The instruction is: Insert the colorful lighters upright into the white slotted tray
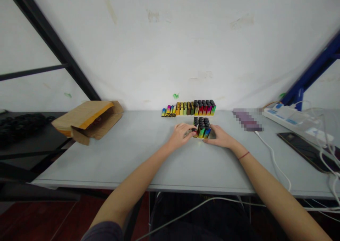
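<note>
A compact block of cigarette lighters with black tops and multicoloured bodies stands upright on the table. At its front left corner, my left hand is closed, thumb and fingers pinching a red lighter with a black top. My right hand curves round the block's right side, its thumb reaching across the front and its fingers along the side. Behind, against the wall, are upright rows of black-topped lighters, yellow-topped lighters and a few multicoloured lighters, some of them lying down.
On the left lies an opened cardboard box, its flaps facing the middle. To the right are a phone with a pixelated screen, a white cable, a power strip and a dark phone. The table's front edge runs below my forearms.
</note>
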Demonstrator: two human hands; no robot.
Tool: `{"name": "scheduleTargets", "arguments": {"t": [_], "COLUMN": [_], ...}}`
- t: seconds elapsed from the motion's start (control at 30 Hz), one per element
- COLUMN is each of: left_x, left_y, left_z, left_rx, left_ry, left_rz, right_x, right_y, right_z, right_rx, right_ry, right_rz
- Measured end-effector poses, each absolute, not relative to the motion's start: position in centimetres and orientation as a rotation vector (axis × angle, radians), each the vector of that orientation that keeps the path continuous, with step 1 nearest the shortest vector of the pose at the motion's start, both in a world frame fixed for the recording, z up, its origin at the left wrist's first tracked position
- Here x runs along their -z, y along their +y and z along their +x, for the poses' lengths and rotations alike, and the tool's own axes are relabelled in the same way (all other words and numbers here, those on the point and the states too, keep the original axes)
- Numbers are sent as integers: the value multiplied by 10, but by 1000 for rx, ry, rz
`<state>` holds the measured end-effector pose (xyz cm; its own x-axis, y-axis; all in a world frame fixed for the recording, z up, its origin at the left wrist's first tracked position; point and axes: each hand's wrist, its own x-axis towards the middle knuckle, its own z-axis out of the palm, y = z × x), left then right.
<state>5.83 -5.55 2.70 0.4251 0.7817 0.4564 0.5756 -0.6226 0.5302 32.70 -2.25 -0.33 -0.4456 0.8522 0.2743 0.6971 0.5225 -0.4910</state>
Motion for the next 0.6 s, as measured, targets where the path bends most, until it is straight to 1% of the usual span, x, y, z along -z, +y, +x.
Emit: {"name": "scheduleTargets", "arguments": {"t": [0.27, 0.6], "left_x": [-34, -26], "left_y": [-58, -50], "left_z": [65, 56], "left_rx": [-1133, -1130], "left_ry": [1282, 1216], "left_rz": [2106, 2467], "right_x": [2, 4], "right_y": [-23, -22], "right_z": [327, 328], "right_rx": [-427, -437], "right_ry": [-2273, -2270], "right_rz": [-1221, -1219]}}
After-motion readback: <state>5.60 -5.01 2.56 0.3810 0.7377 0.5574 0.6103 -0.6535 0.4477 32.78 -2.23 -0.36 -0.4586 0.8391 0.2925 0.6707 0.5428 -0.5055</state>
